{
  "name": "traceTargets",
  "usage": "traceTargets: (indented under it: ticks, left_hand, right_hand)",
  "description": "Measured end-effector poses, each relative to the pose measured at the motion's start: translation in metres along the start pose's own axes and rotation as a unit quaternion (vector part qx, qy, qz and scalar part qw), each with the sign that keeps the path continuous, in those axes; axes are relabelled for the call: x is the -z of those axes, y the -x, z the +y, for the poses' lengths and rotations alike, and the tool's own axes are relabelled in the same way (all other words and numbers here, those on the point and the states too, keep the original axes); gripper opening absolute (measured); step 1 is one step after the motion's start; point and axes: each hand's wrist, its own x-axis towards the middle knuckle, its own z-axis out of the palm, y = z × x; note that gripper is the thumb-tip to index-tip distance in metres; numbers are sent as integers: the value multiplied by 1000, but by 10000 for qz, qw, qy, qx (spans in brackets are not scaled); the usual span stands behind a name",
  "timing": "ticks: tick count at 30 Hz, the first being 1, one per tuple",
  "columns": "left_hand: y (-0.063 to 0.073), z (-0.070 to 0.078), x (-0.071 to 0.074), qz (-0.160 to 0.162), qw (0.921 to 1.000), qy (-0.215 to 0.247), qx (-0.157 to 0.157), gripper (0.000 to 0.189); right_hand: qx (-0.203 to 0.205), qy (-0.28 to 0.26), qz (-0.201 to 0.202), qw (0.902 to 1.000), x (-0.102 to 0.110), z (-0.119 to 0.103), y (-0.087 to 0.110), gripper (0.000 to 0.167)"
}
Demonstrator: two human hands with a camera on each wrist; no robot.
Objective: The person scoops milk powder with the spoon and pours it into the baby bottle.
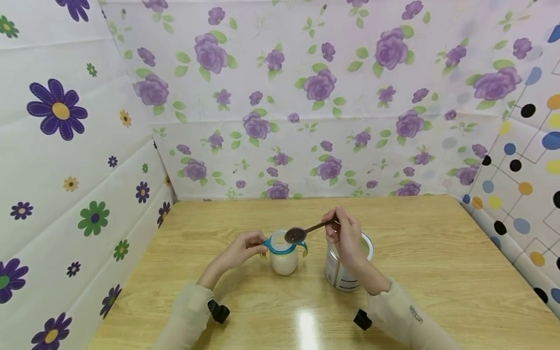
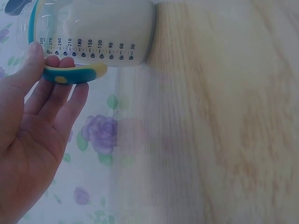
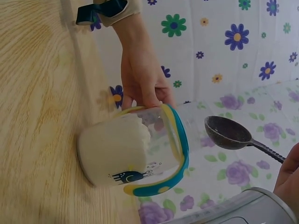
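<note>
A clear baby bottle (image 1: 284, 265) with a teal collar and two teal-and-yellow handles stands upright on the table. Pale powder fills much of it, and a printed scale shows in the left wrist view. My left hand (image 1: 246, 251) pinches the near-side handle (image 2: 74, 74) between thumb and fingers. In my right hand (image 1: 348, 241) is the handle of a dark brown spoon (image 1: 296, 235). Its bowl (image 3: 228, 132), with a little residue inside, hangs just above the bottle's open mouth. Beneath my right hand stands an open metal can (image 1: 345, 279), partly hidden by that hand and wrist.
The wooden table (image 1: 415, 243) reaches back to a wall cloth (image 1: 306, 146) with purple roses. Patterned cloths also hang at the left and right sides. Black wrist cameras (image 1: 218, 311) sit at both cuffs, close over the tabletop.
</note>
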Motion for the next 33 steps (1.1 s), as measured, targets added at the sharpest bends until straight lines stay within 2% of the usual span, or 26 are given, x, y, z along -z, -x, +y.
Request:
traceTargets:
  ticks: [9, 21, 33]
  left_hand:
    - [0, -2, -1, 16, 9999, 13, -109, 11]
    - [0, -4, -1, 0, 9997, 127, -231, 12]
    - [0, -3, -2, 62, 9999, 87, -17, 14]
  right_hand:
    - [-93, 32, 281, 9996, 3, -5, 1, 40]
    - [113, 178, 445, 9988, 8, -12, 2, 42]
    - [134, 148, 532, 9984, 15, -17, 4, 42]
